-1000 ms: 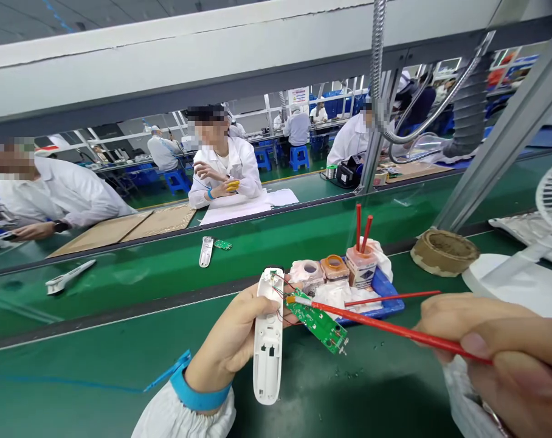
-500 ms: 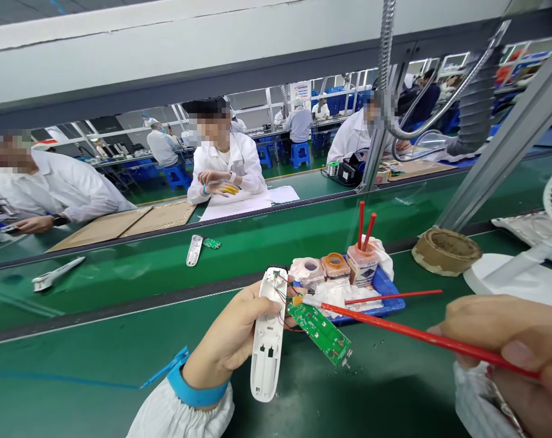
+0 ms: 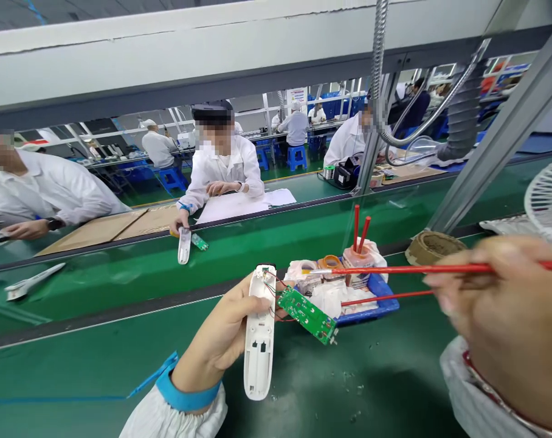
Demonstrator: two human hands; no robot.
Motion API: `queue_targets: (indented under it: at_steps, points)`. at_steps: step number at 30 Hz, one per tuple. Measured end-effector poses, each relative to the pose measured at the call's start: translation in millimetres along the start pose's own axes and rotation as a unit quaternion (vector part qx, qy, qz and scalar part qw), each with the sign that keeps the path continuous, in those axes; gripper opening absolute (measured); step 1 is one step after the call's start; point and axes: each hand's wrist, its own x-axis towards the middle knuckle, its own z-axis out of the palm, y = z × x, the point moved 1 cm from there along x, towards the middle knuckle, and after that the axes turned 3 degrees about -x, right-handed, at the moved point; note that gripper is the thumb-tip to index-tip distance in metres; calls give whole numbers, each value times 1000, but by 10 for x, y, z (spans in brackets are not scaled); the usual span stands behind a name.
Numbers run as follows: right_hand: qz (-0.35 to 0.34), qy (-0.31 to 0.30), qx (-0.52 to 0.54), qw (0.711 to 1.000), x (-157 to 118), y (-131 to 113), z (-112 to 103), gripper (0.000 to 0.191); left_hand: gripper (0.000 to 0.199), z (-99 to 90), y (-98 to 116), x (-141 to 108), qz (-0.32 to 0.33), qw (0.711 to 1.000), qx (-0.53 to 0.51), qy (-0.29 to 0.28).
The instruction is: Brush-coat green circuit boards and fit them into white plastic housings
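Observation:
My left hand [image 3: 233, 319] is closed around a long white plastic housing [image 3: 259, 347], its hollow inside turned up. Thin red and dark wires run from the housing to a green circuit board [image 3: 307, 315], which hangs out to the right near my fingers. Between the fingers of my right hand [image 3: 508, 304], somewhat blurred, is a red-handled paintbrush [image 3: 408, 269]. Its bristle tip is above the small jars, apart from the board. A blue tray [image 3: 385, 298] holds stained jars [image 3: 331, 261], white tissue [image 3: 326, 295] and a second red brush [image 3: 385, 298].
A co-worker [image 3: 224, 164] opposite touches another white housing [image 3: 183, 246] with a green board beside it. A white part [image 3: 34, 281] lies on the green belt at left. A tape roll [image 3: 433, 246], a white fan [image 3: 549, 194] and a metal post [image 3: 495, 128] stand at right.
My right hand has lifted the paintbrush up and away from the circuit board, its tip now above the jars. The co-worker opposite has reached out to the housing on the belt.

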Motion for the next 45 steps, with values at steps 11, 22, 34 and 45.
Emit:
queue_targets:
  at_steps: [11, 22, 34, 45]
  points:
    - [452, -163, -28, 877, 63, 859, -127, 18, 74, -27, -93, -34, 121, 975, 185, 7]
    - [460, -419, 137, 771, -122, 721, 321, 42, 29, 38, -237, -8, 283, 906, 314, 13]
    - [345, -579, 85, 734, -56, 687, 440, 43, 36, 21, -192, 21, 373, 783, 498, -7]
    - [146, -483, -127, 854, -417, 404, 654, 6, 28, 22, -236, 102, 382, 803, 452, 69]
